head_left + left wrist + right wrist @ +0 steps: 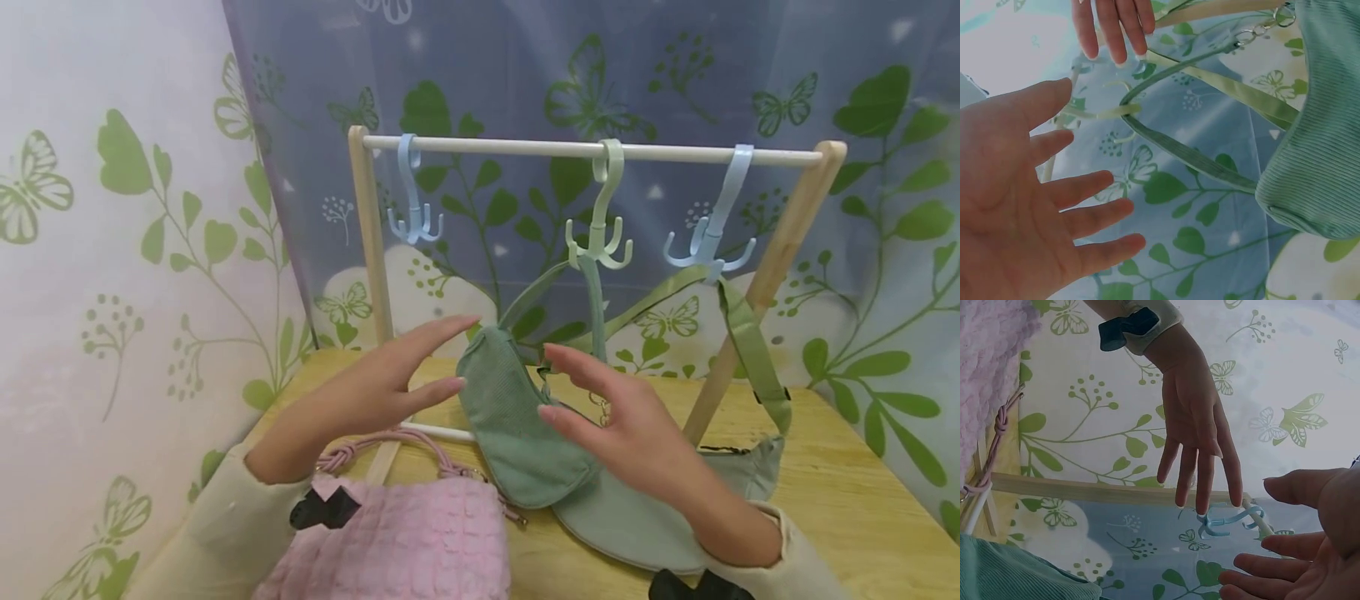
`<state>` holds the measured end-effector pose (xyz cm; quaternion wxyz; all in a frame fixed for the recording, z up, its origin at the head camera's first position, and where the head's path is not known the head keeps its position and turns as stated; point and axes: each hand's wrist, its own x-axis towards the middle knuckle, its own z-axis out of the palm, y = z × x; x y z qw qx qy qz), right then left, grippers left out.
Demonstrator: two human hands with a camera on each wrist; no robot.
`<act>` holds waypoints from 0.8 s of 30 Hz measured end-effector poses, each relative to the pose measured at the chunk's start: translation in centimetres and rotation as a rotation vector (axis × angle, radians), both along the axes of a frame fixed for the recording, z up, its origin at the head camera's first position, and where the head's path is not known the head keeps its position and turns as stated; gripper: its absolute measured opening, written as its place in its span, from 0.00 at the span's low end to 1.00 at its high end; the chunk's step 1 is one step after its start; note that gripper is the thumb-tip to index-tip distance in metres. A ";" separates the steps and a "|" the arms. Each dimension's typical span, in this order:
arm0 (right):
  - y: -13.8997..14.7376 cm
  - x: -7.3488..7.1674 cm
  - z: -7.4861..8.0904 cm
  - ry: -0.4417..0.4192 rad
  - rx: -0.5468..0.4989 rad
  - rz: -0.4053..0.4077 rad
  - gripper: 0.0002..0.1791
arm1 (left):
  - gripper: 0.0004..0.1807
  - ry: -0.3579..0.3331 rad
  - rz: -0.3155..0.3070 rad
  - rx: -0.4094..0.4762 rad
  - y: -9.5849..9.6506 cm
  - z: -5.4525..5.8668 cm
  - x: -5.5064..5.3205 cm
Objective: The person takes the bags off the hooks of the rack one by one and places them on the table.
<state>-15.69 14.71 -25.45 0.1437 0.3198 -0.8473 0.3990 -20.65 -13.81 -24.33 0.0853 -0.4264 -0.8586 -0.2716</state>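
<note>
In the head view a green corduroy shoulder bag (510, 417) hangs by its strap from the pale green hook (598, 225) in the middle of the rack. My left hand (375, 387) is held in the air on the bag's left, fingers spread and straight. Across from it, my right hand (622, 425) hovers over the bag's right side, with nothing in its grasp. Both palms face each other in the right wrist view, where the left hand (1194, 419) and the right hand (1297, 544) are apart. The left wrist view shows the bag's strap (1191, 156) looped over the hook.
A pink quilted bag (397, 542) with a knotted handle lies at the front left. The sage bag (637, 525) on the right has its olive strap (750, 342) over a blue hook (708, 237). Another blue hook (412, 200) hangs on the left of the white rail (495, 147).
</note>
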 end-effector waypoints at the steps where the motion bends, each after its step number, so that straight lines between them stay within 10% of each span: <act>1: 0.1 0.0 0.1 0.007 0.000 -0.011 0.30 | 0.36 0.016 -0.004 0.003 0.2 0.2 0.0; 24: 2.5 -0.5 1.9 -0.053 0.005 -0.144 0.32 | 0.34 0.222 0.037 0.049 2.6 2.9 -1.3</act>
